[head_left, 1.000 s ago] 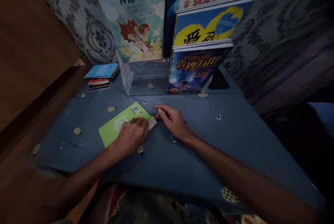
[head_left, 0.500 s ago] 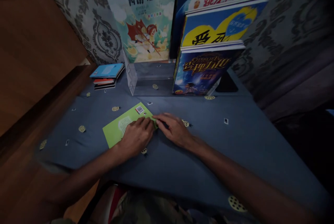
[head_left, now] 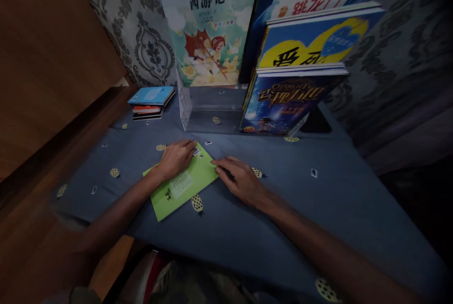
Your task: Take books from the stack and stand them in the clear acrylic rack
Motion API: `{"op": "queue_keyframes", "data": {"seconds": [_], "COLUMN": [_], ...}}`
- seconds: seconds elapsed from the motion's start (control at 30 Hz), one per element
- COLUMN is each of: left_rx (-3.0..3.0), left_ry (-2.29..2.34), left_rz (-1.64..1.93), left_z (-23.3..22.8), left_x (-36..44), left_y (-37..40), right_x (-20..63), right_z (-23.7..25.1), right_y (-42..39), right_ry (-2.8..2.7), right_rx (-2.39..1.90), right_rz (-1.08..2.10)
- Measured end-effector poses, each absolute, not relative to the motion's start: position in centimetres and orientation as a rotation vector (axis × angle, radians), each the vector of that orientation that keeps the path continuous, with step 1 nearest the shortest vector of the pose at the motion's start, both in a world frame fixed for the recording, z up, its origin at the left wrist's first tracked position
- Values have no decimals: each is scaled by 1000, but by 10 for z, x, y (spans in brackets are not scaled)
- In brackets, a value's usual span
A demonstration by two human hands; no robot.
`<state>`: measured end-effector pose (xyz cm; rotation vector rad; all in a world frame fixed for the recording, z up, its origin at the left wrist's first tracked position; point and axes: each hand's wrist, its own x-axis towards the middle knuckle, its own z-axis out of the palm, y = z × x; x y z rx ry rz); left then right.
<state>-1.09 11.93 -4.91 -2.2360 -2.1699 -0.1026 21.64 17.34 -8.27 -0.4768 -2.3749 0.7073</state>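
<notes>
A thin green book (head_left: 184, 183) lies flat, back cover up, on the blue patterned cloth (head_left: 318, 200). My left hand (head_left: 176, 157) rests palm down on the book's far corner, over the barcode. My right hand (head_left: 240, 180) lies on the cloth at the book's right edge, its fingertips touching that edge. Neither hand has lifted the book.
A clear acrylic stand (head_left: 208, 108) at the back holds upright books: a dark blue one (head_left: 286, 103), a blue and yellow one (head_left: 311, 42) and a taller illustrated one (head_left: 208, 30). A small stack of flat books (head_left: 150, 102) lies back left. Wooden furniture (head_left: 49, 58) borders the left.
My left hand has slid from the book's near right corner to its far corner. The right hand stays at the book's right edge. The view has shifted a little.
</notes>
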Motion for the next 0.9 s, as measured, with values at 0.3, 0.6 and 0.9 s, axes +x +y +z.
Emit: {"op": "queue_keyframes", "data": {"seconds": [0.3, 0.6, 0.9], "left_rx": [-2277, -2155, -2025], "left_ry": [-2129, -2361, -2484], "left_rz": [-339, -187, -283], "left_z": [-60, -48, -60], "left_x": [-28, -38, -63], "left_y": [120, 116, 116], "right_x": [211, 207, 194], "right_z": [-80, -81, -84], "right_y": [165, 188, 234], "right_ry": [-2674, -2782, -2763], "right_rx": [-237, -195, -386], "right_rz": [348, 181, 50]}}
